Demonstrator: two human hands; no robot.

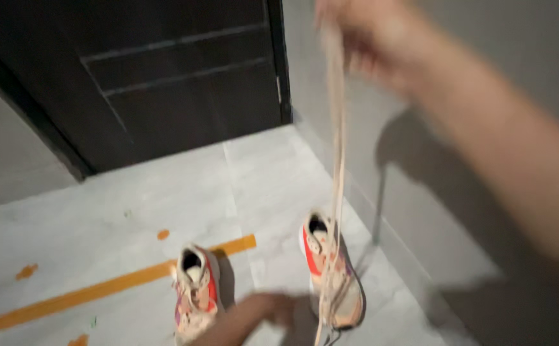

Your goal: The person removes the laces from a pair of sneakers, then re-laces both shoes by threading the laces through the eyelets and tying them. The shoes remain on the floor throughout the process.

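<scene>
A pale shoelace (338, 147) is pinched in the raised right hand (363, 32) and hangs down to the right-side shoe (331, 272) on the floor (100, 224). The left hand (279, 309), blurred, is held low between both shoes; its grip cannot be told.

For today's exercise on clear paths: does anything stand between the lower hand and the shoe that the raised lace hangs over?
Nothing visible does. The left hand is low over bare grey floor, just beside the right-hand shoe. The right hand holds the lace up, and it hangs down over that shoe. The other shoe stands on the hand's far side.
</scene>
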